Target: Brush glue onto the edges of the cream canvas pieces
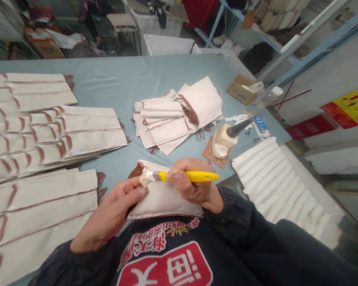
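Observation:
My right hand (192, 180) is closed around the yellow handle of a paintbrush (203, 176). The white-coated bristles point left and touch the upper left edge of a cream fabric pouch (167, 200), near its brown lining. My left hand (119, 204) pinches the left edge of this pouch, thumb on top, just beside the bristles. The pouch lies at the front of my apron. Beyond it sits a loose pile of similar cream pieces (167, 123) with brown trim. To the right of the pile stands a cut-open cream plastic container (223, 141) on a brown board.
Rows of overlapping cream fabric pieces (89, 131) cover the left of the blue-green table (113, 75). A row of white folded pieces (274, 178) lies at the right. A small cardboard box (241, 90) and a clear bottle (267, 99) stand at the back right, near a blue metal rack (325, 45).

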A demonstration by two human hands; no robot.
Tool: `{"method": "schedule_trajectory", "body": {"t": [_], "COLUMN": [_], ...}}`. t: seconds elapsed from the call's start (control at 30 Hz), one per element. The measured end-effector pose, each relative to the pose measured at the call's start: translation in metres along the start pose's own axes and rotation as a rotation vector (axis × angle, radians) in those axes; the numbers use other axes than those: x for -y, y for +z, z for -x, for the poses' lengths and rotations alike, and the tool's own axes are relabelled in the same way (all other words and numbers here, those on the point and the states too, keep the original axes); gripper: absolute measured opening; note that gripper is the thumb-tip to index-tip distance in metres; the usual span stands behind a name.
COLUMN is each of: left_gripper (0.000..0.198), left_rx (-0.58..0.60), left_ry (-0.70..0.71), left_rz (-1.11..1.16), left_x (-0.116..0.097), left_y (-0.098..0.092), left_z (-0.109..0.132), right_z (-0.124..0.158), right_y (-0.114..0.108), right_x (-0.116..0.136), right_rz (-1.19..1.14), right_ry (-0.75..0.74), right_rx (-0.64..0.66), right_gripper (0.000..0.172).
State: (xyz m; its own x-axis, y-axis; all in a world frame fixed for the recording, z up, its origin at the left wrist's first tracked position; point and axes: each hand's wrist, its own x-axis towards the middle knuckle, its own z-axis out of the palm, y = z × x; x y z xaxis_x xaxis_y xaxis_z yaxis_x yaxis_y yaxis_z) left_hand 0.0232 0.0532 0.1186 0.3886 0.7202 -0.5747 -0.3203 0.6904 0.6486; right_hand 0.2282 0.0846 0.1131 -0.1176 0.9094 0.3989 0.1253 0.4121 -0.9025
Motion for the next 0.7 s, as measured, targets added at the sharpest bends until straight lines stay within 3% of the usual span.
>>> {"method": "schedule_trajectory", "body": {"t": [0.17,0.37,0.5,0.7], "left_gripper": [0.034,0.033,0.041,0.045], "left_rx": [-0.033,-0.036,-0.023,-0.066], "left_ry": [-0.016,-0.007,-0.015,0.019], "left_rz": [-0.035,-0.032,-0.032,-0.072], "left_x": [-0.001,-0.002,0.000,0.000], "left_y": [0.001,0.003,0.001,-0.001], "left_z": [-0.001,-0.002,-0.001,0.002], "right_z": [-0.004,-0.004,-0.003,0.005], "right_y": [-0.001,0.004,-0.003,-0.032], "right_x": [0.002,-0.005,-0.019,-0.021], "right_rz": [0.022,0.011,0.014,0.097], "right_ry": [-0.031,0.030,0.075,0.101], "right_rx": [-0.064,-0.024,-0.210,-0.448], "right_gripper": [0.031,0.034,0.038,0.037]}}
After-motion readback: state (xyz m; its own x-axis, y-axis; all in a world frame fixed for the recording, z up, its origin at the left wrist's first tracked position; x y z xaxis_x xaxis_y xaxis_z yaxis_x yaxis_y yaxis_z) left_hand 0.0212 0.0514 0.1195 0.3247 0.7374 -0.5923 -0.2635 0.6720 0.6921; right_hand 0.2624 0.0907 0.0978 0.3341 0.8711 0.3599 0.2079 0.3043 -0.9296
